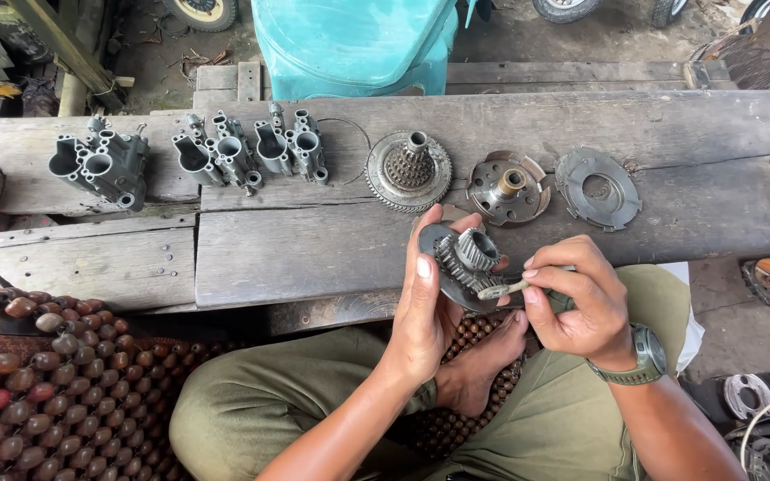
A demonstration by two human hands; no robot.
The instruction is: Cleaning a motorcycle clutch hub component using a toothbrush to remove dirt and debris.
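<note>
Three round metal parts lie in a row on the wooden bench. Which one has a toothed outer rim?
The leftmost disc, beside the grey castings: fine teeth line its edge. The middle disc and flat right plate have none.

Metal housings lie left of clutch parts on the bench
</note>
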